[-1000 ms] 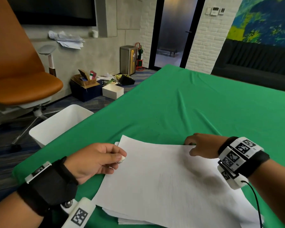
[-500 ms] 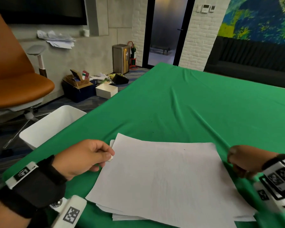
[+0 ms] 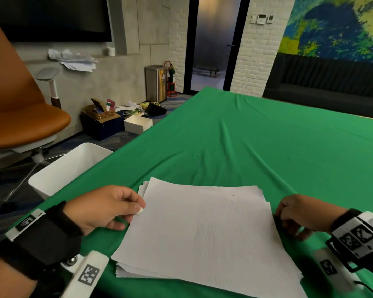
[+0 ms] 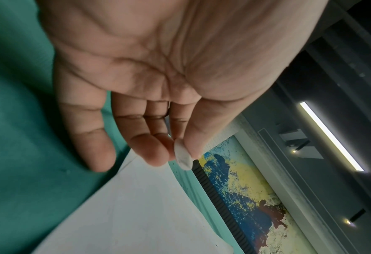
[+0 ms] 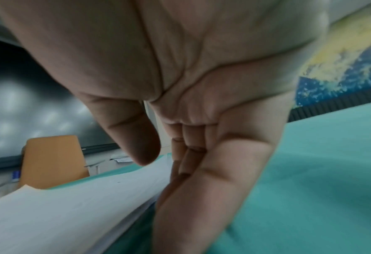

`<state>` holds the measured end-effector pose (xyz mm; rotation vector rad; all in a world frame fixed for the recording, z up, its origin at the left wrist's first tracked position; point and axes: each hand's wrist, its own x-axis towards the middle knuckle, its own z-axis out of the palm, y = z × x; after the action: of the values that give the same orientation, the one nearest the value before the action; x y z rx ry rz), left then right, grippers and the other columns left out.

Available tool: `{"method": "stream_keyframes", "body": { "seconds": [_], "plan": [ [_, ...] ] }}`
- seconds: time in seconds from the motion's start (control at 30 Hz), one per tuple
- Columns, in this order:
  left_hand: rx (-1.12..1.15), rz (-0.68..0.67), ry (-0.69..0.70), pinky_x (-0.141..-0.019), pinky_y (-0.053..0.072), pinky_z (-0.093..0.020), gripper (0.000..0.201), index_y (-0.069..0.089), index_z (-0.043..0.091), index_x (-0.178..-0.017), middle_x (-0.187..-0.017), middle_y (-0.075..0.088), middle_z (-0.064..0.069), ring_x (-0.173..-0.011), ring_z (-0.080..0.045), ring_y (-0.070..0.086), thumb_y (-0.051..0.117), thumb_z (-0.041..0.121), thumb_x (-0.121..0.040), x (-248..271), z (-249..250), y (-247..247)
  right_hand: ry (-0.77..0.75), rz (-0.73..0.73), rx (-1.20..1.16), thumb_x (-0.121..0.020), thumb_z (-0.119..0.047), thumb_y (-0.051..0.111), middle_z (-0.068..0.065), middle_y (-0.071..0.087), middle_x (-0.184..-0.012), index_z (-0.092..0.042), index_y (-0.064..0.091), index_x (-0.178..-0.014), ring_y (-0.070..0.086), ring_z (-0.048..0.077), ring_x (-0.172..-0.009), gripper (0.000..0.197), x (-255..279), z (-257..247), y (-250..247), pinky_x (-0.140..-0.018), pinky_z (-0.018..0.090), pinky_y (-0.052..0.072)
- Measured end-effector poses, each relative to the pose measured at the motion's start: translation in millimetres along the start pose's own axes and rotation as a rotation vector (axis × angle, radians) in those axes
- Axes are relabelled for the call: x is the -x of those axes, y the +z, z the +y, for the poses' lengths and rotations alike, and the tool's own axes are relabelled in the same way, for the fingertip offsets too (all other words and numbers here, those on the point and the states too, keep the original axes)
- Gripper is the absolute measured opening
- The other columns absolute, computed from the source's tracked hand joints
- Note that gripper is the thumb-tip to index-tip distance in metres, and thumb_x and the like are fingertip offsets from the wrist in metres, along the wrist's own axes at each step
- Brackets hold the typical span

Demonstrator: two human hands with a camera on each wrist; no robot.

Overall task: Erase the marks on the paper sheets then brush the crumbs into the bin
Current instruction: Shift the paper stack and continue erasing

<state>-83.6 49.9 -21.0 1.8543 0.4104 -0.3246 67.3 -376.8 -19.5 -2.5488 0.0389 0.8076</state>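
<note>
Slid off the top sheet to the stack's right edge since 1 s ago: right hand, fingers relaxed, empty.

Left to right:
- white bin beside the table
- left hand pinching eraser
- paper stack
- crumbs beyond

Risk: careless brushing scattering crumbs past the bin.

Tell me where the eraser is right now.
The eraser is pinched in the left hand, just off the left edge of the paper stack, in the head view.

My left wrist carries a wide black strap with a white bar, a metal screw and a white block printed with a square black code. My right wrist carries a black band, white code-marked blocks and a thin black cable.
</note>
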Motion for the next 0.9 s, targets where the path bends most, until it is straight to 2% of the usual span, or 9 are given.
{"method": "stream_keyframes", "body": {
  "seconds": [0.1, 0.23, 0.3, 0.37, 0.47, 0.57, 0.63, 0.7, 0.9],
  "plan": [
    [-0.043, -0.027, 0.031, -0.065, 0.053, -0.027, 0.011, 0.072, 0.005, -0.104, -0.069, 0.066, 0.001, -0.063, -0.008, 0.060, 0.065, 0.006, -0.096, 4.3, 2.1, -4.3, -0.041, -0.025, 0.057, -0.096, -0.001, 0.051, 0.013, 0.072, -0.087, -0.003, 0.068, -0.104, 0.069, 0.021, -0.067, 0.019, 6.0, -10.1, 2.5, -0.059, 0.034, 0.059],
    [0.034, -0.096, 0.097, -0.060, 0.052, -0.022, 0.012, 0.071, 0.000, -0.105, -0.070, 0.068, 0.000, -0.062, -0.009, 0.061, 0.065, 0.002, -0.095, 8.6, 4.2, 3.4, -0.259, 0.245, 0.284, -0.095, -0.007, 0.052, 0.001, 0.069, -0.076, -0.012, 0.069, -0.095, 0.061, 0.016, -0.065, 0.017, 8.1, -32.1, -2.7, -0.063, 0.033, 0.055],
    [0.192, -0.133, 0.131, -0.064, 0.055, -0.026, 0.013, 0.073, 0.000, -0.101, -0.078, 0.067, -0.006, -0.068, -0.014, 0.062, 0.074, 0.003, -0.089, 9.6, 3.2, 14.9, -0.369, 0.067, -0.031, -0.098, 0.000, 0.050, 0.007, 0.073, -0.082, -0.008, 0.067, -0.096, 0.068, 0.020, -0.071, 0.019, 4.2, -48.1, 3.0, -0.068, 0.037, 0.059],
    [0.339, -0.159, 0.145, -0.067, 0.056, -0.028, 0.019, 0.074, 0.000, -0.097, -0.083, 0.066, -0.010, -0.071, -0.018, 0.061, 0.081, 0.005, -0.081, 8.1, -1.3, 28.5, -0.360, -0.319, -0.470, -0.100, 0.006, 0.044, 0.020, 0.071, -0.096, -0.001, 0.064, -0.100, 0.070, 0.029, -0.082, 0.021, 0.5, -63.8, 15.4, -0.073, 0.040, 0.060],
    [0.328, -0.247, 0.128, -0.072, 0.056, -0.026, 0.037, 0.079, 0.009, -0.092, -0.087, 0.067, -0.009, -0.075, -0.019, 0.062, 0.096, 0.027, -0.065, 2.8, -11.8, 43.3, -0.257, -0.625, -0.706, -0.100, 0.001, 0.042, 0.028, 0.066, -0.111, -0.002, 0.067, -0.102, 0.071, 0.036, -0.093, 0.025, -18.1, -74.1, 28.3, -0.078, 0.042, 0.061],
    [0.340, -0.270, 0.112, -0.077, 0.056, -0.028, 0.064, 0.080, 0.010, -0.094, -0.089, 0.069, -0.008, -0.078, -0.019, 0.064, 0.101, 0.047, -0.046, -2.1, -20.1, 43.1, -0.180, -0.292, -0.867, -0.100, 0.002, 0.046, 0.024, 0.067, -0.108, -0.003, 0.064, -0.097, 0.073, 0.030, -0.085, 0.019, -55.4, -80.5, 22.7, -0.074, 0.039, 0.061],
    [0.443, -0.267, 0.081, -0.079, 0.059, -0.032, 0.061, 0.080, 0.007, -0.092, -0.086, 0.067, -0.011, -0.075, -0.021, 0.064, 0.103, 0.039, -0.045, -5.6, -23.3, 40.3, -0.230, 0.109, -0.980, -0.100, 0.005, 0.047, 0.020, 0.063, -0.105, -0.008, 0.060, -0.094, 0.068, 0.024, -0.078, 0.019, -76.1, -86.0, 7.8, -0.072, 0.035, 0.056],
    [0.537, -0.255, 0.040, -0.082, 0.062, -0.036, 0.044, 0.079, 0.003, -0.092, -0.084, 0.064, -0.013, -0.073, -0.021, 0.064, 0.099, 0.023, -0.058, -8.4, -23.5, 38.7, -0.288, 0.235, -1.087, -0.100, 0.004, 0.045, 0.017, 0.062, -0.104, -0.011, 0.058, -0.093, 0.066, 0.024, -0.080, 0.021, -77.2, -95.3, -0.2, -0.075, 0.036, 0.053],
    [0.517, -0.251, 0.036, -0.082, 0.062, -0.034, 0.014, 0.073, -0.002, -0.097, -0.085, 0.065, -0.012, -0.073, -0.021, 0.061, 0.071, 0.002, -0.084, -10.2, -20.9, 43.3, -0.308, -0.648, -0.905, -0.101, -0.003, 0.043, 0.022, 0.066, -0.112, -0.002, 0.063, -0.111, 0.067, 0.037, -0.100, 0.023, -34.2, -95.5, 39.7, -0.081, 0.042, 0.060]
  ]
}}
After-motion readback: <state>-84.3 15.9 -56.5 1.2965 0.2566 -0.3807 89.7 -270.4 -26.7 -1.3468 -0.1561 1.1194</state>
